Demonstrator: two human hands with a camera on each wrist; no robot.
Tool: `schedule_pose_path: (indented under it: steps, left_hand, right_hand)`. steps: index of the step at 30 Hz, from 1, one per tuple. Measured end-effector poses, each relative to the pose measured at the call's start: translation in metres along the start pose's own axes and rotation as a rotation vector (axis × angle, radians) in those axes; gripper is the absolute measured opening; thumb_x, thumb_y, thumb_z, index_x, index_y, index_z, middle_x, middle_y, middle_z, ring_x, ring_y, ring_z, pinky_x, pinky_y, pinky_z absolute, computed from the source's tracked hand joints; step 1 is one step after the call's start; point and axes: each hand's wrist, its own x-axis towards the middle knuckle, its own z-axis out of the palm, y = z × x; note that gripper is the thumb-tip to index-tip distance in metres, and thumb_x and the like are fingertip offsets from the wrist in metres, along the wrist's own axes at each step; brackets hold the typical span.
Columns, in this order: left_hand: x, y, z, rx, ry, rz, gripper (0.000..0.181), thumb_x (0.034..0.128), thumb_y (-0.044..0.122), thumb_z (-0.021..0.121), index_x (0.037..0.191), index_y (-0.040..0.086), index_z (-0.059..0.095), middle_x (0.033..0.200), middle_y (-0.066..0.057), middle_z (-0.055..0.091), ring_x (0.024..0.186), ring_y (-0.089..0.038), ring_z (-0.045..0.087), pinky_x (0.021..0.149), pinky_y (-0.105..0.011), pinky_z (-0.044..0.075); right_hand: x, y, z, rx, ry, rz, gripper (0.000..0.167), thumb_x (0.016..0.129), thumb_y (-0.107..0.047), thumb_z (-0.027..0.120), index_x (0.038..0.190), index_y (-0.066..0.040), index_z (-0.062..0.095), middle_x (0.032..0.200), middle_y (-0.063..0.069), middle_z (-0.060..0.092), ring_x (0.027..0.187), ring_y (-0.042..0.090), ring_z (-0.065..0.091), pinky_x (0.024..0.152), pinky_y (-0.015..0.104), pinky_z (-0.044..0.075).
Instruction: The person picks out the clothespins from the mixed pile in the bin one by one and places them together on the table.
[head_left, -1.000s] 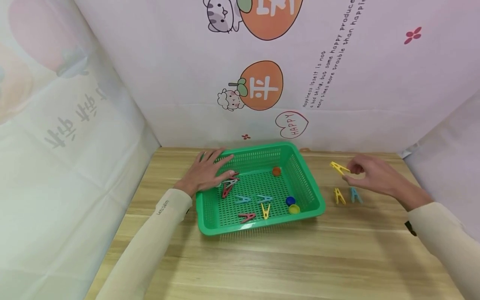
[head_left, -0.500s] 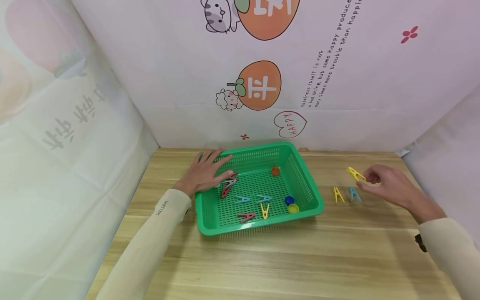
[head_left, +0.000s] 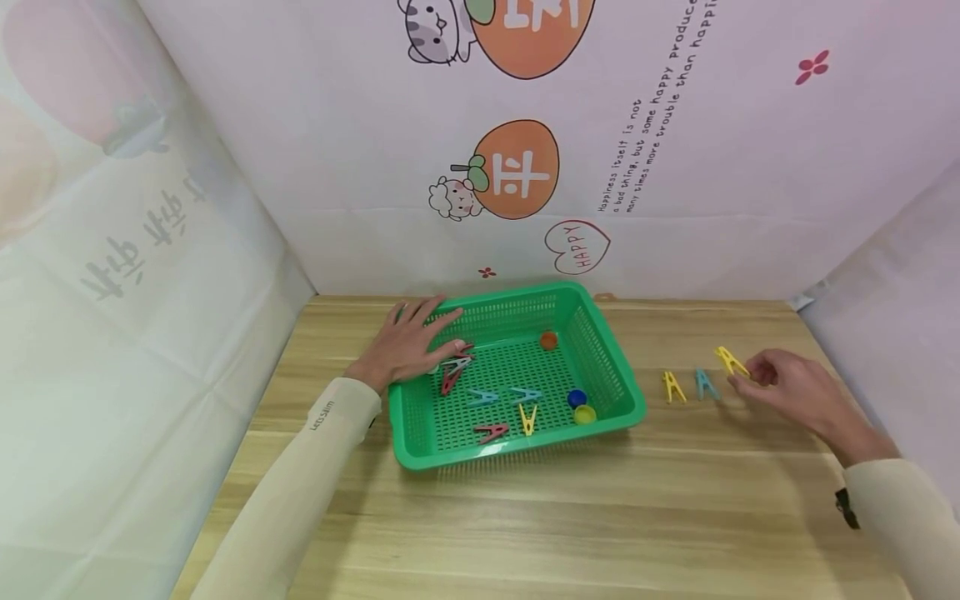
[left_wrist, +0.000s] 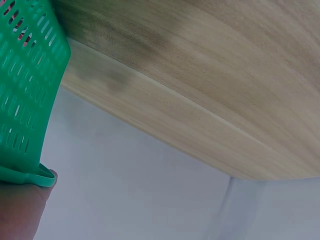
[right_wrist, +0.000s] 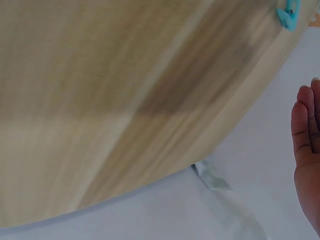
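Observation:
My right hand [head_left: 798, 396] pinches a yellow clothespin [head_left: 730, 361] by one end, just above the table at the right. To its left a second yellow clothespin [head_left: 673, 387] and a blue clothespin [head_left: 703, 384] stand side by side. My left hand [head_left: 405, 346], fingers spread, rests over the left rim of a green basket [head_left: 603, 354]; in the left wrist view part of that hand [left_wrist: 22, 207] touches the rim. Inside lie red [head_left: 491, 432], blue, yellow and whitish clothespins, some partly under my left thumb. In the right wrist view, the held clothespin is out of sight.
Orange [head_left: 548, 340], blue [head_left: 577, 399] and yellow [head_left: 585, 414] round caps lie in the basket's right part. The wooden table [head_left: 540, 525] meets a printed cloth wall [head_left: 675, 258] behind the basket; further cloth walls stand at left and right.
My right hand has carried the yellow clothespin rightward and lower, past the two clothespins on the table, to the right of the blue one. My left hand has stayed on the basket.

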Motion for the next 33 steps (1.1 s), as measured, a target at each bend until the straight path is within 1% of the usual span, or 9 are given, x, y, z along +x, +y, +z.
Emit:
schedule_pose_path:
  steps: [3,7,13,18,24,28,33]
  left_hand:
    - [-0.001,0.001,-0.001,-0.007,0.001,0.002,0.073,0.1119,0.068,0.038,0.174,0.032,0.029,0.184,-0.005,0.016,0.169,-0.038,0.019,0.136,-0.067,0.013]
    - [0.000,0.000,-0.001,-0.009,-0.001,-0.001,0.073,0.1117,0.069,0.038,0.175,0.033,0.028,0.184,-0.005,0.015,0.169,-0.038,0.018,0.136,-0.067,0.012]
    - [0.000,0.000,0.000,0.006,-0.005,-0.005,0.073,0.1117,0.070,0.035,0.175,0.035,0.027,0.184,-0.003,0.014,0.169,-0.037,0.018,0.136,-0.067,0.012]
    - [-0.001,0.001,-0.001,-0.001,-0.002,0.001,0.072,0.1121,0.068,0.037,0.175,0.034,0.028,0.184,-0.004,0.015,0.168,-0.037,0.019,0.136,-0.067,0.013]
    - [-0.001,0.001,-0.001,-0.006,0.004,0.003,0.072,0.1118,0.069,0.038,0.174,0.033,0.029,0.184,-0.006,0.016,0.168,-0.038,0.019,0.136,-0.067,0.012]
    - [-0.001,0.000,0.000,0.003,0.001,0.002,0.072,0.1118,0.069,0.036,0.175,0.035,0.028,0.184,-0.005,0.015,0.169,-0.037,0.019,0.136,-0.067,0.012]
    - [0.000,-0.001,0.001,0.010,-0.003,0.001,0.072,0.1117,0.070,0.034,0.175,0.035,0.027,0.184,-0.005,0.015,0.169,-0.036,0.018,0.136,-0.066,0.011]
  right_hand:
    - [-0.005,0.006,0.005,-0.001,0.027,0.001,0.037,0.092,-0.034,0.085,0.096,0.001,0.076,0.083,0.004,0.073,0.072,-0.003,0.056,0.062,0.025,0.050]
    - [-0.010,0.011,0.011,0.014,0.024,0.022,0.039,0.093,-0.035,0.084,0.097,0.002,0.075,0.083,0.004,0.073,0.071,-0.006,0.053,0.062,0.024,0.049]
    - [-0.014,0.016,0.021,0.039,0.021,0.045,0.037,0.093,-0.034,0.084,0.097,0.002,0.075,0.081,0.002,0.072,0.069,-0.008,0.050,0.060,0.024,0.046]
    - [-0.017,0.023,0.028,0.031,0.017,0.060,0.038,0.093,-0.034,0.084,0.096,0.003,0.075,0.080,0.002,0.072,0.069,-0.003,0.053,0.060,0.024,0.046]
    - [-0.017,0.030,0.035,0.021,-0.029,0.071,0.043,0.094,-0.035,0.084,0.096,0.006,0.074,0.082,0.006,0.072,0.072,0.009,0.059,0.062,0.025,0.046]
    - [-0.016,0.031,0.037,0.018,-0.055,0.088,0.045,0.095,-0.038,0.083,0.097,0.006,0.074,0.084,0.006,0.073,0.074,0.013,0.061,0.063,0.026,0.046]
    - [-0.015,0.033,0.038,0.023,-0.096,0.115,0.050,0.097,-0.043,0.081,0.100,0.007,0.073,0.087,0.009,0.073,0.077,0.017,0.063,0.066,0.032,0.049]
